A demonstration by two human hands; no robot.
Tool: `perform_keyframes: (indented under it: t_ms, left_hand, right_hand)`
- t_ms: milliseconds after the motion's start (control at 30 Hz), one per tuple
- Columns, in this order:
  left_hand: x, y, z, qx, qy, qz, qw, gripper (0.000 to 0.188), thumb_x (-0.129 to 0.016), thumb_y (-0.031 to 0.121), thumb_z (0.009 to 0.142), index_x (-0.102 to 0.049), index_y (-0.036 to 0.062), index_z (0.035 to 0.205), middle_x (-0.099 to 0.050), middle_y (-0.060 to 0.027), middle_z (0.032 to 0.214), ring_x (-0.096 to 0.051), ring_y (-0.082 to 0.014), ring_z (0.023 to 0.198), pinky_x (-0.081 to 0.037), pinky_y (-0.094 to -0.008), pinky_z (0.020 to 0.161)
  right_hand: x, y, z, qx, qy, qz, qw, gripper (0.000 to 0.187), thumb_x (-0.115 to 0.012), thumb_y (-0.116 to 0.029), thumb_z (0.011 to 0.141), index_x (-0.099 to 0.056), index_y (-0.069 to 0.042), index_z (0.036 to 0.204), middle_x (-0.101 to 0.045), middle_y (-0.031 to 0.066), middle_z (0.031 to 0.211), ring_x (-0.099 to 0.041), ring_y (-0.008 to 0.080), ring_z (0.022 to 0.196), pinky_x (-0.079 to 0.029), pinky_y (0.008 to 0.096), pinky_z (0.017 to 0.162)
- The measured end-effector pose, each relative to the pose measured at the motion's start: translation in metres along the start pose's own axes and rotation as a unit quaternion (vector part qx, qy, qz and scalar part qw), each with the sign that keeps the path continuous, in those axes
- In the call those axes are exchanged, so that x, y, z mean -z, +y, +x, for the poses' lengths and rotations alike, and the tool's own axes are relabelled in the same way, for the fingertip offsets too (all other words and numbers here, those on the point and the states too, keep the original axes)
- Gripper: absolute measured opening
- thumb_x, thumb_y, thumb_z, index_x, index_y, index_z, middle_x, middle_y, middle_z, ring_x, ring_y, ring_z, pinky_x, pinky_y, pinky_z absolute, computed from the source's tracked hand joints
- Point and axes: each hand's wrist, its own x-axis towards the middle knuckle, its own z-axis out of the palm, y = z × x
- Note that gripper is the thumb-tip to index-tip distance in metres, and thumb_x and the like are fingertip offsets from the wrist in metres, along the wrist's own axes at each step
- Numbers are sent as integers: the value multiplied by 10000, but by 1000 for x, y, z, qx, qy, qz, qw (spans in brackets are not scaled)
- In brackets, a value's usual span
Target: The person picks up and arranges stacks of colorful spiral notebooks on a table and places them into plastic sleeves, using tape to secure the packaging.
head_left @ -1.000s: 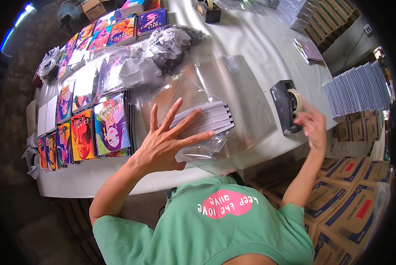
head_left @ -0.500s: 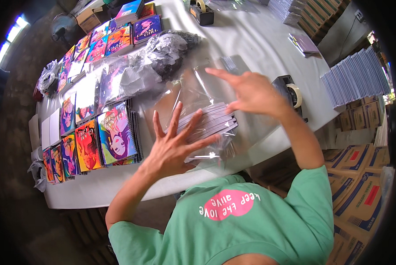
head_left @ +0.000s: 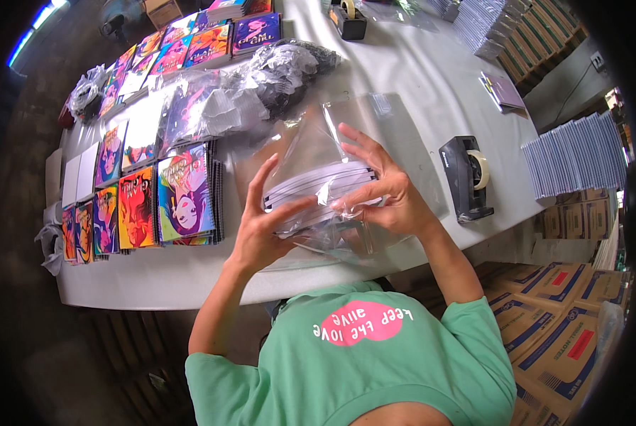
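Bracketing the stack [head_left: 316,179] at its left end, the left hand [head_left: 260,226] has its fingers spread; the right hand [head_left: 396,202] curls at the other end, two fingers raised, but whether either grips firmly I cannot tell. White and layered, the stack bows slightly, with dark marks at its ends and glinting, creased plastic [head_left: 357,240] about it. It is over clear sheets [head_left: 409,138] near the table's [head_left: 147,285] front edge, between notebooks [head_left: 135,209] and a tape dispenser [head_left: 463,181].
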Motion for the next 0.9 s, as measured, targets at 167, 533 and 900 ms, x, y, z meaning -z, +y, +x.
perform_keyframes:
  t_ms: [167, 533, 900]
  left_hand:
    - [-9, 34, 25, -46, 103, 45, 993, 309, -848, 218, 542, -745, 242, 833, -396, -98, 1407, -309, -355, 1341, -118, -658, 1032]
    - [-4, 25, -7, 31, 45, 100, 993, 653, -888, 338, 414, -664, 253, 1022, -215, -126, 1476, -45, -429, 1391, -47, -726, 995]
    - [-17, 34, 25, 129, 150, -15, 980, 259, -859, 320, 572, -736, 146, 719, -496, -100, 1294, -345, -345, 1307, -265, -614, 990]
  right_hand:
    - [0, 0, -2, -107, 102, 42, 988, 249, -803, -56, 642, -633, -54, 824, -339, 180, 1402, -484, 283, 1174, -396, 455, 1012]
    - [9, 30, -41, -102, 54, 147, 982, 498, -800, -446, 666, -587, -91, 942, -255, 198, 1448, -313, 350, 1321, -295, 485, 1036]
    - [-17, 26, -40, -113, 73, -114, 984, 585, -890, -237, 563, -577, -96, 1037, -378, 183, 1375, -445, 293, 1208, -375, 388, 998]
